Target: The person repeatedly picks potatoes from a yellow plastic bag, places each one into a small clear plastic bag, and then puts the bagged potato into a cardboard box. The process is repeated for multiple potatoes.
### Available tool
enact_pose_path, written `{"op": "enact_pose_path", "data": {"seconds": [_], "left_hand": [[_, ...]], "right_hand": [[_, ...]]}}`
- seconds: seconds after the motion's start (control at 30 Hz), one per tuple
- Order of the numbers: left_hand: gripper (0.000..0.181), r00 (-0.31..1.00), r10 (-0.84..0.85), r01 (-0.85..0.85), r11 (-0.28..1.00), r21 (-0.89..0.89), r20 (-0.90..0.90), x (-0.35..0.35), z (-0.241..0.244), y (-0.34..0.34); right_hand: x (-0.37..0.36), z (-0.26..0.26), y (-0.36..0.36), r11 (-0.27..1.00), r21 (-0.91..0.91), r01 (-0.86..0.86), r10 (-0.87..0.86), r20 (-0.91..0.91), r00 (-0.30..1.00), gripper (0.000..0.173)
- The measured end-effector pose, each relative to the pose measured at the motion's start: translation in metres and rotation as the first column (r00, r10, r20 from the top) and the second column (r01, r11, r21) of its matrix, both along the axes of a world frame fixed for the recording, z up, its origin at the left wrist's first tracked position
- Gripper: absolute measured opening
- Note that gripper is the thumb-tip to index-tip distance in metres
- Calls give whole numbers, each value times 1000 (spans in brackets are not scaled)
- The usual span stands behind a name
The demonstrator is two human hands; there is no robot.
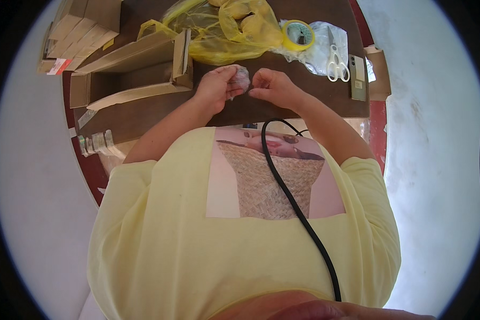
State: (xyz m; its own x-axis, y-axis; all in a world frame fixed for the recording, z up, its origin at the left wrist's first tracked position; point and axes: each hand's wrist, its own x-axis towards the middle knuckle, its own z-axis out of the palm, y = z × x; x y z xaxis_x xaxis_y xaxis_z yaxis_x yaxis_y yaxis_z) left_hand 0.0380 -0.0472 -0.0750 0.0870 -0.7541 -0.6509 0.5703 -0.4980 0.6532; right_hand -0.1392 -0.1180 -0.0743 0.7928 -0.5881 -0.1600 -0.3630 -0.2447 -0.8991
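My left hand [216, 86] is closed on a small round bundle in clear plastic [242, 78], held above the dark brown table; what lies inside the plastic cannot be told. Just to the right, my right hand [270, 86] has its fingers curled close to the bundle, with a narrow gap between them. Whether the right fingers pinch something thin is too small to tell. Beyond both hands lies a yellow plastic bag [228, 50] with several round brownish items [256, 28] in it. To the left of my left hand stands an open cardboard box [124, 80].
A yellow tape roll [285, 37], clear plastic sheets [318, 60], white-handled scissors [337, 66] and a phone [357, 82] lie at the right. More cardboard boxes [84, 32] are stacked at the far left. Tape strips [98, 142] hang from the near left table edge. A black cable [292, 196] crosses my shirt.
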Motion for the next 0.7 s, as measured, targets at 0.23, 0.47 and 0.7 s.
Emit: {"op": "enact_pose_path", "data": {"seconds": [0.23, 0.47, 0.7], "left_hand": [[21, 990, -51, 47, 998, -35, -131, 7, 4, 10], [20, 981, -112, 103, 993, -66, -156, 18, 7, 17], [36, 966, -164, 172, 985, -21, 201, 20, 3, 22]], "right_hand": [[24, -23, 10, 979, 40, 198, -200, 54, 978, 28], [26, -6, 17, 741, 615, 271, -351, 10, 936, 13], [19, 3, 14, 558, 768, 316, -508, 15, 861, 12]]}}
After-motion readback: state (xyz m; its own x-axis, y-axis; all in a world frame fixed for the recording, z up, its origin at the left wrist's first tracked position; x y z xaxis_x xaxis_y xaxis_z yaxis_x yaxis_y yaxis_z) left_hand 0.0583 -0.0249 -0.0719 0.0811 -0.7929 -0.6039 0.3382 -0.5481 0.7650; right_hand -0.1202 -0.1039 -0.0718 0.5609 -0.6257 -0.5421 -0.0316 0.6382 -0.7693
